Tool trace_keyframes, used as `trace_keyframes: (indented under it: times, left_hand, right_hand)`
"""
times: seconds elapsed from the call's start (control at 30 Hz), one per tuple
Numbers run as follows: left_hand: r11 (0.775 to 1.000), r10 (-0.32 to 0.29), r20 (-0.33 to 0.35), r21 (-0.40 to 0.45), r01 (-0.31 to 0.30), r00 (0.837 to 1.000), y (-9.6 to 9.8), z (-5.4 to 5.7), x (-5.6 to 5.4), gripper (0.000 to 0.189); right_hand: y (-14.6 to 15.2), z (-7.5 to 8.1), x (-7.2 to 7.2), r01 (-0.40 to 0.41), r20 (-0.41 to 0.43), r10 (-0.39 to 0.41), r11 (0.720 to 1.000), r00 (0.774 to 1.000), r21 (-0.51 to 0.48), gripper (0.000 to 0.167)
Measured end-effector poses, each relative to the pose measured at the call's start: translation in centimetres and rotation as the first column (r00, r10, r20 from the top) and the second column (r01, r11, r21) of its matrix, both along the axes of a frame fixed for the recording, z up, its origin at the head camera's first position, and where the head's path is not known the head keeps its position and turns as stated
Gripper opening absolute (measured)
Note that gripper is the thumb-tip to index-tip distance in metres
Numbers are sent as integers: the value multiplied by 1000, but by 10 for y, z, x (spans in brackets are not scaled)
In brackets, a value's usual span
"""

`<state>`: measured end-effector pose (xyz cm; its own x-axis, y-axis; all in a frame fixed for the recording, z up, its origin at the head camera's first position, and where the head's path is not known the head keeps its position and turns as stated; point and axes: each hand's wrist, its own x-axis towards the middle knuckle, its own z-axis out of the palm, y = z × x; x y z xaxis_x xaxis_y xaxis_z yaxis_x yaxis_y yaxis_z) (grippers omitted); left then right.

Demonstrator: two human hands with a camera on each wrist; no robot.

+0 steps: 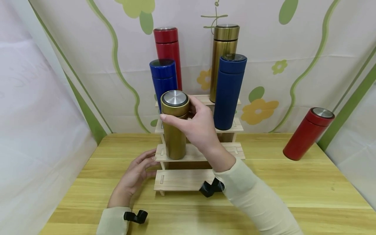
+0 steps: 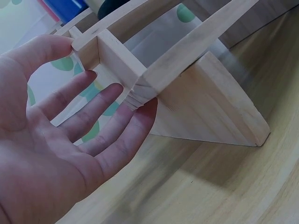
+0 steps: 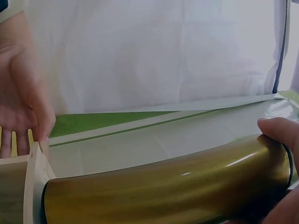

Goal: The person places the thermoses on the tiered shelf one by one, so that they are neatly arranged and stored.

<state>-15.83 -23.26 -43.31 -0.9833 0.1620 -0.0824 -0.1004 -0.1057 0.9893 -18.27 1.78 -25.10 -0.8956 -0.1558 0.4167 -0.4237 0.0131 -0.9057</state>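
Note:
My right hand point(image 1: 201, 125) grips a gold thermos bottle point(image 1: 175, 140) near its steel-topped lid, thumb on the near side. The bottle is upright at the left end of the second step from the front of a wooden stepped rack point(image 1: 182, 179). In the right wrist view the gold bottle's point(image 3: 140, 191) base meets the step board. My left hand point(image 1: 135, 173) is at the rack's left side. Seen from the left wrist, its fairly straight fingers point(image 2: 103, 135) touch the ends of the rack's boards point(image 2: 154, 79).
Behind stand a glossy blue bottle point(image 1: 163, 76) and a matte dark-blue bottle point(image 1: 230, 94). A red bottle point(image 1: 167, 39) and another gold bottle point(image 1: 224, 49) occupy the top step. One more red bottle point(image 1: 308, 133) stands on the wooden table point(image 1: 264, 195) to the right.

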Motion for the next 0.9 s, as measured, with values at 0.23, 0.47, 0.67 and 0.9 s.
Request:
trace_keyframes:
  times: [0.23,0.47,0.67,0.9]
  left_hand:
    - [1000,-6,6,-9,6,1000,0,0,0,50]
    - [1000,3,18,-20,-2,1000,0,1,1,53]
    - [1000,3,21,-20,-2,1000,0,1,1,52]
    - [1000,-9,9,-12,9,1000,0,0,1,50]
  right_hand:
    - [-6,-3,-3,1,-8,-1,1000,1000,17,63]
    - [-11,-3,-4,7,4,-8,999,1000,40,66]
    - [-13,-4,-4,9,15,-10,999,1000,43,66]
    - [-19,-7,-4,46,-22,-44,993,999,106,71]
